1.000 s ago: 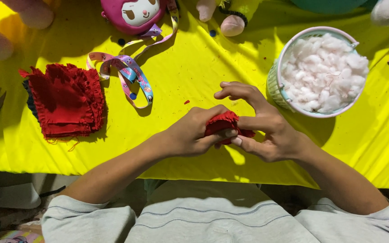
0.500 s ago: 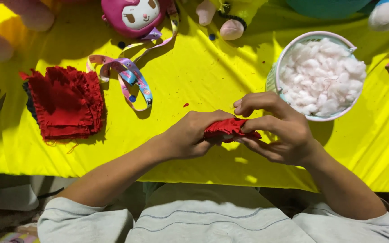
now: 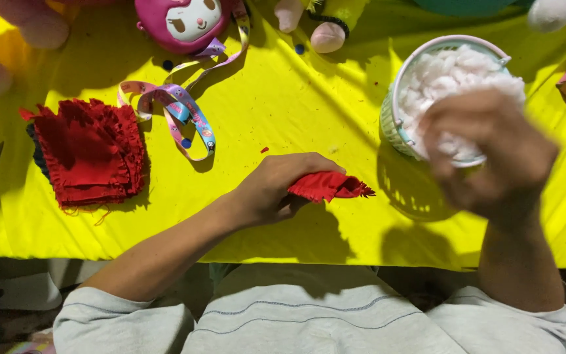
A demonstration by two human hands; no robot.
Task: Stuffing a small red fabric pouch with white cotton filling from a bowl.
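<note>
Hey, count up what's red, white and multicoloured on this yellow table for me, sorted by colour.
Red: 2, the red fabric piece held by the left hand and the stack of red fabric pieces.
White: 1, the white stuffing in the basket under the right hand.
Multicoloured: 1, the ribbon.
Total: 4

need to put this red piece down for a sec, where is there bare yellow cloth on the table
Bare yellow cloth lies between the ribbon and the basket of white stuffing, and along the near edge under the stack of red pieces. The far edge is crowded with plush toys. The right hand blurs over the basket; the left hand holds the red piece.
</note>
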